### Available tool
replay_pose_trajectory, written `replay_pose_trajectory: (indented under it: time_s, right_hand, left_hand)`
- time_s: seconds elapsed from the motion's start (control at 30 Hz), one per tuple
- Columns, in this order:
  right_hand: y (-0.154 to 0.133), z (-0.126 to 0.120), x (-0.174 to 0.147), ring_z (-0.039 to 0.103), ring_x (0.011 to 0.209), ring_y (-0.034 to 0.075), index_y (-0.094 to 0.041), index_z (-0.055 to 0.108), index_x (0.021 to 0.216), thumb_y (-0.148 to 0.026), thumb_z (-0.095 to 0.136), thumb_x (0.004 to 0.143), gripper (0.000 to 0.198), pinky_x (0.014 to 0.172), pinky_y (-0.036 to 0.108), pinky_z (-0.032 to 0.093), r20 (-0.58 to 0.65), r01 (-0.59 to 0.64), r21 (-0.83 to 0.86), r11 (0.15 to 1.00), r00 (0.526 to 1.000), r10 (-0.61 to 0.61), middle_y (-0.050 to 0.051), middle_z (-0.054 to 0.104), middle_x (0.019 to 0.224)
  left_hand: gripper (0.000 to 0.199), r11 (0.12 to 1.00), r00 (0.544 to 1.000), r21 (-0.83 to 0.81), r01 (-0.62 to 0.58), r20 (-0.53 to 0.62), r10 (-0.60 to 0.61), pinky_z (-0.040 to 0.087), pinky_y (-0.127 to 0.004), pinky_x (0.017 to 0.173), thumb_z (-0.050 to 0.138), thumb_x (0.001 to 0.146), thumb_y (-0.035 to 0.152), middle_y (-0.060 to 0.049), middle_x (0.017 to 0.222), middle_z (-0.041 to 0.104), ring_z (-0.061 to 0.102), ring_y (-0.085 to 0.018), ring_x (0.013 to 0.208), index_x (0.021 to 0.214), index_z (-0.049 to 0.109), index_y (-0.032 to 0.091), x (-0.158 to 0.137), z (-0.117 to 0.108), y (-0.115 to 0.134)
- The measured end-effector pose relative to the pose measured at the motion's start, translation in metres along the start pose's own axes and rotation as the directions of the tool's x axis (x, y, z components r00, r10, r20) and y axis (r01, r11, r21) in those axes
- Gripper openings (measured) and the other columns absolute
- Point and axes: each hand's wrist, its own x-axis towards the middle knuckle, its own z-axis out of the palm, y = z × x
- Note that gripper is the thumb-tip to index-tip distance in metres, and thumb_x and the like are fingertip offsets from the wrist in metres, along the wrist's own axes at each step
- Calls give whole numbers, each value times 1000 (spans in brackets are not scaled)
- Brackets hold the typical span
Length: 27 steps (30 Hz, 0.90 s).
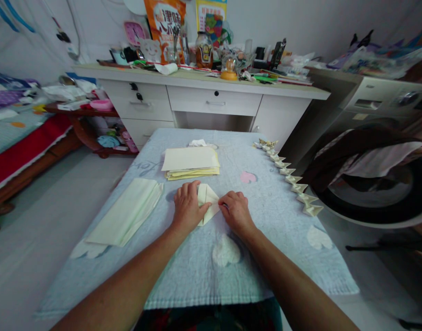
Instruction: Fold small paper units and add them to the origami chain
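Observation:
A cream sheet of paper (pixel 206 195), folded to a point on its right side, lies on the cloth-covered table between my hands. My left hand (pixel 189 202) grips the sheet's left part, its thumb laid across the paper. At the pointed right corner, my right hand (pixel 236 208) pinches the tip between thumb and fingers. Just beyond my left hand is a stack of cream and yellow paper (pixel 190 159). Further left rests a pile of long pale sheets (pixel 126 212). Along the right side runs a row of folded paper pieces (pixel 296 187), with a patterned one at its far end.
A pale blue cloth (pixel 266 257) with heart patterns covers the table. Behind it stands a white cabinet (pixel 142 99) crowded with jars, a pink clock (pixel 134 33) and packets. To the right is a washing machine (pixel 373 105) with its door open; a bed (pixel 28 133) is at left.

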Motion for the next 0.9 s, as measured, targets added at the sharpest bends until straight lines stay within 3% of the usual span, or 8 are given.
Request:
replay_pose_trajectory:
  time_s: [0.07, 0.13, 0.23, 0.37, 0.77, 0.9]
  right_hand:
    - [-1, -1, 1, 45, 94, 22, -24, 68, 92, -22, 56, 87, 13, 78, 32, 29, 13, -10, -28, 1000, 1000, 10, 5, 62, 98]
    - [-2, -1, 1, 45, 94, 22, -24, 68, 92, -23, 56, 88, 13, 77, 32, 28, 16, -19, -39, 999, 1000, 19, 5, 61, 98]
    - [-3, -2, 1, 46, 93, 22, -24, 68, 91, -23, 56, 88, 13, 76, 32, 28, 14, -31, -33, 999, 999, 31, 5, 62, 97]
    - [-3, -2, 2, 46, 93, 21, -24, 69, 91, -22, 56, 87, 13, 76, 32, 28, 17, -42, -19, 999, 999, 43, 5, 62, 97]
    - [-4, -3, 5, 46, 92, 21, -25, 67, 89, -22, 56, 86, 11, 74, 31, 27, 41, -64, -34, 997, 997, 66, 2, 62, 97]
    - [-3, -7, 11, 46, 89, 21, -25, 66, 89, -23, 55, 86, 12, 71, 31, 26, 109, -43, -80, 996, 993, 52, 3, 62, 97]
  left_hand:
    - [62, 999, 999, -51, -12, -32, 10, 38, -44, 91, 73, 69, 28, -11, 118, 51, 46, -31, 109, 122, 42, 19, 0, -3, -1]
    - [47, 988, 997, -132, -79, -8, 79, 38, -42, 93, 68, 73, 22, -10, 115, 52, 46, -28, 109, 115, 46, 19, 1, -6, -4]
    - [22, 944, 970, -270, -187, 103, 222, 40, -38, 92, 57, 79, 15, -6, 103, 57, 51, -23, 102, 100, 54, 20, 1, -11, -9]
    - [17, 915, 922, -341, -217, 235, 306, 41, -36, 91, 59, 79, 18, -4, 101, 60, 53, -22, 101, 96, 59, 21, -2, -13, -14]
    - [25, 927, 935, -317, -201, 221, 278, 41, -38, 91, 61, 76, 17, -5, 103, 58, 51, -23, 101, 101, 57, 21, -2, -7, -15]
    - [14, 929, 927, -310, -204, 244, 284, 41, -37, 90, 58, 78, 15, -3, 100, 56, 51, -22, 98, 89, 61, 22, -3, -9, -14]
